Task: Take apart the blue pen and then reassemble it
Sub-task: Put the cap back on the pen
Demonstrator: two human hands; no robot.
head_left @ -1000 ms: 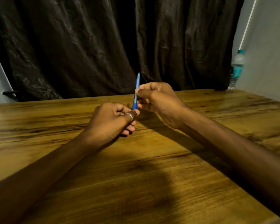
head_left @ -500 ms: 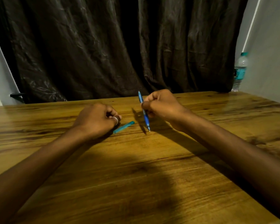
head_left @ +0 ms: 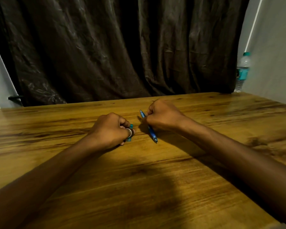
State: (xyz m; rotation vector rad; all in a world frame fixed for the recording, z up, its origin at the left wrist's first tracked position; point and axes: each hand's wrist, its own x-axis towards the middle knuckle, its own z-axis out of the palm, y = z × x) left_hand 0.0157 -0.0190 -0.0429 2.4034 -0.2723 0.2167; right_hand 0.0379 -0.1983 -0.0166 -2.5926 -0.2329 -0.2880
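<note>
My right hand (head_left: 162,115) is closed around the blue pen body (head_left: 151,132), which slants with its tip down near the wooden table (head_left: 155,187) and its thin upper end sticking out past my fingers. My left hand (head_left: 111,129), with a ring on one finger, is closed on the teal pen cap (head_left: 130,138); only the cap's two ends show beside my fingers. The two hands are a short gap apart, both low over the table.
A dark curtain (head_left: 122,47) hangs behind the table's far edge. A plastic water bottle (head_left: 243,71) with a teal label stands at the far right corner, next to a pale wall (head_left: 274,55).
The cap came off the pen and lay on the table; my left hand has now closed on it. My right hand lowered the pen body, tip down, towards the table.
</note>
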